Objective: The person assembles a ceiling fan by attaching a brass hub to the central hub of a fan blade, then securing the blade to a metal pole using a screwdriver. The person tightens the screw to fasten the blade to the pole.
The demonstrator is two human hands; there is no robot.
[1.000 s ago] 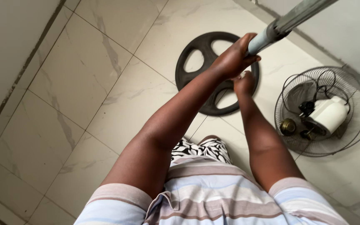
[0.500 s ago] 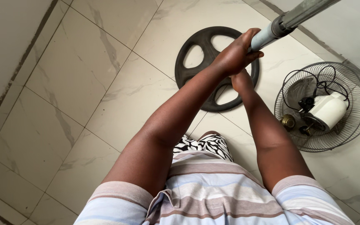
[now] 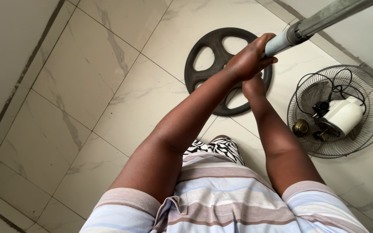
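Marble-look tile floor [image 3: 70, 86] fills the left side, pale w/ grey veins, dark grout lines running diagonal. Nothing lying on it there that I can see.

Moving right: black round base plate [image 3: 208, 51], flat on the floor, w/ big cut-outs. It's the heavy foot of a stand fan, I'd guess, so it lies flat rather than leaning.

Over it, my left hand [image 3: 249, 60] is wrapped tight round the lower end of the grey metal pole [image 3: 307, 25]; the pole slants up and out of view at top right. Gripping low prob. gives me control of the end nearest the plate. My right hand [image 3: 254, 86] sits just below, mostly hidden behind the left, so can't tell if it's closed on the pole or just steadying. Both arms stretched out straight from my striped shirt [image 3: 225, 203].

Far right: fan head [image 3: 339, 112] lies on the floor, wire guard down, white motor housing and black cord on top, well apart from the plate.
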